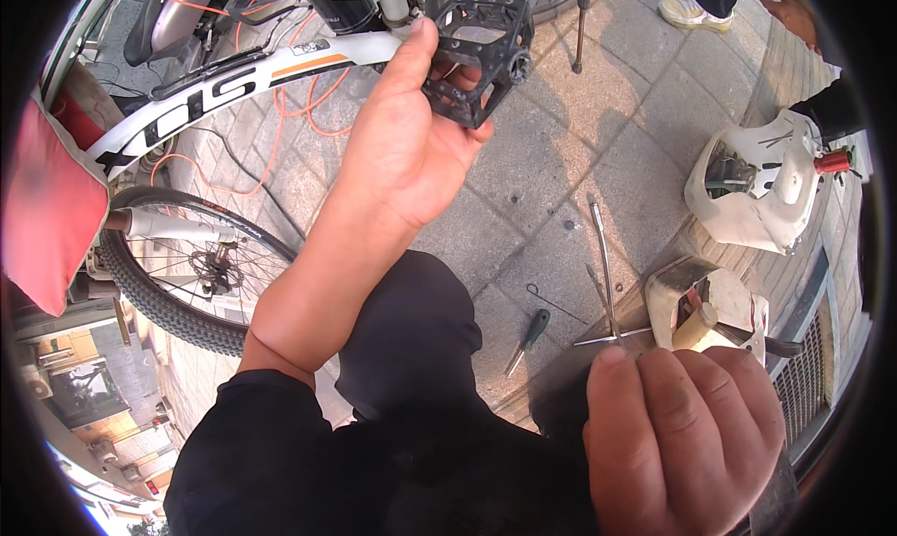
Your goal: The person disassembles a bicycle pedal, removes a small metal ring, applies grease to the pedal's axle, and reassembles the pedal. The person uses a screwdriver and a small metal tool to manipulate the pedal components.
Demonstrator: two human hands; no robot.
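Note:
My left hand (397, 153) reaches up to a black bicycle pedal (481, 55) with an open cage. Its thumb lies along the near side and its fingers curl underneath. The pedal sits beside the white bicycle frame (252, 83); whether it is joined to a crank is hard to see. Low on the right, my right hand (687, 433) is closed, thumb and fingers bent together. At its thumb tip is a T-handle wrench (604, 256), its long metal shaft pointing away from me and its crossbar at the fingers. The fingers hide part of the grip.
A green-handled screwdriver (530, 340) and a thin bent wire (558, 304) lie on the paving. Two cut-open white plastic containers (747, 185) hold tools at right. A bicycle wheel (187, 270) stands left near orange cables. Another person's hand (790, 17) and shoe (693, 13) show at upper right.

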